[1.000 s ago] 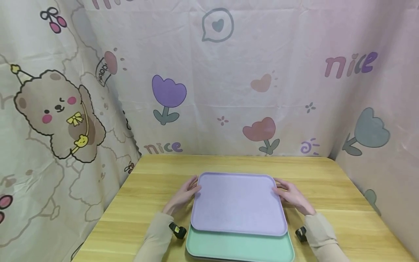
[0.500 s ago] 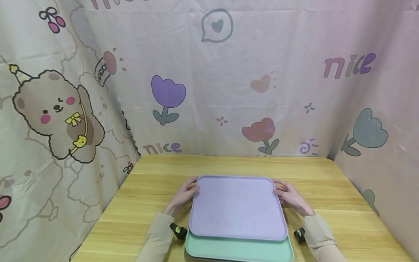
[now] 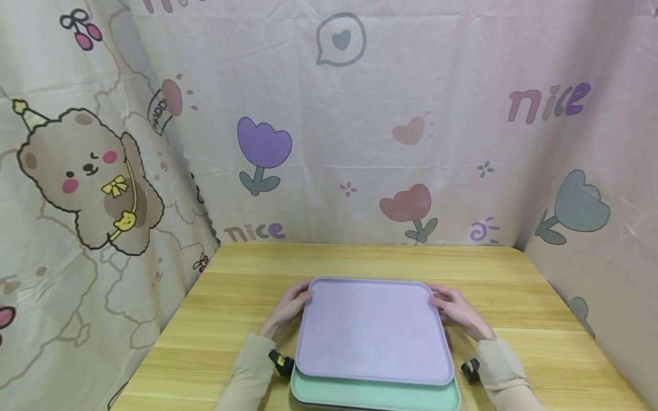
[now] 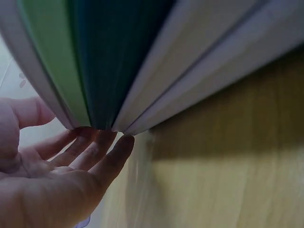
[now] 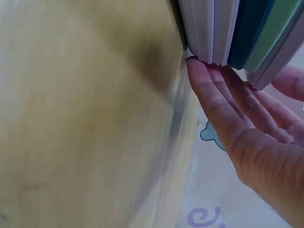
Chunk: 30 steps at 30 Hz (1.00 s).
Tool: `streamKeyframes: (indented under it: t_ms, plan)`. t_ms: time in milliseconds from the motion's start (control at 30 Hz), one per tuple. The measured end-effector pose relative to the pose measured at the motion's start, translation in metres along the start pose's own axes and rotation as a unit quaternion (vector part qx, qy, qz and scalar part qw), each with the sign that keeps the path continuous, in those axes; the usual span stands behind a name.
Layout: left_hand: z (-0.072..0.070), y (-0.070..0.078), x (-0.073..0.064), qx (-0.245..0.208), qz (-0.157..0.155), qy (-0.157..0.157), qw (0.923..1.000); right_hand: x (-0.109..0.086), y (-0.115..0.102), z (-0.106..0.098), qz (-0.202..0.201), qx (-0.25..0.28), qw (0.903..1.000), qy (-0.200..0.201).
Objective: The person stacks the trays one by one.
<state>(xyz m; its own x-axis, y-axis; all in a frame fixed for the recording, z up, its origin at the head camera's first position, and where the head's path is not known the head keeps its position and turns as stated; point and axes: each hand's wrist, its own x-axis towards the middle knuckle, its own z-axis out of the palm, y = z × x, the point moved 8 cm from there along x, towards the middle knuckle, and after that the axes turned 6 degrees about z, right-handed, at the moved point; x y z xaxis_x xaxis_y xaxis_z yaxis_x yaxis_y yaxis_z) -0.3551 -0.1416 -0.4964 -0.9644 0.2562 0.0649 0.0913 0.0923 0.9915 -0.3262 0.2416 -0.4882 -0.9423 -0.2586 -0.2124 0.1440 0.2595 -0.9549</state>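
Observation:
A lilac tray (image 3: 375, 331) tops a stack, with a mint-green tray (image 3: 375, 394) showing beneath its near edge. Below these, the left wrist view has a dark teal tray (image 4: 116, 52) and pale trays (image 4: 199, 66). My left hand (image 3: 287, 309) holds the lilac tray at its far left corner, thumb on the rim. Its other fingertips touch the stack's side. At the far right corner my right hand (image 3: 457, 309) holds the same tray, thumb over the rim. The right wrist view shows that hand's fingers (image 5: 237, 95) extended along the tray edges.
The stack stands on a wood-grain table (image 3: 247, 268), towards its near edge. A printed curtain (image 3: 329, 142) rises behind the table and along both sides. Black wrist cameras (image 3: 281, 363) sit beside the sleeves.
The lilac tray has shifted towards me and now covers more of the mint-green tray. Both hands have kept their hold at its far corners, nearly in the same place.

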Motion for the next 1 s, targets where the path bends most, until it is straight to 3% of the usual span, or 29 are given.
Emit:
streamKeyframes:
  t_ms: [233,667,1000]
  plan:
    - [-0.0043,-0.0013,-0.0004,-0.016,-0.011,0.039,0.999,0.0,0.0033,-0.0039,-0.005,0.006,0.9999,0.007]
    - [-0.008,-0.0041,-0.0026,0.009,-0.014,0.049,0.9986,-0.0023,0.0041,-0.0057,-0.002,0.001,0.9996,0.029]
    - [-0.0092,-0.0054,-0.0051,0.038,-0.017,0.059,0.9974,-0.0061,-0.0007,-0.0025,-0.021,0.008,0.9998,0.001]
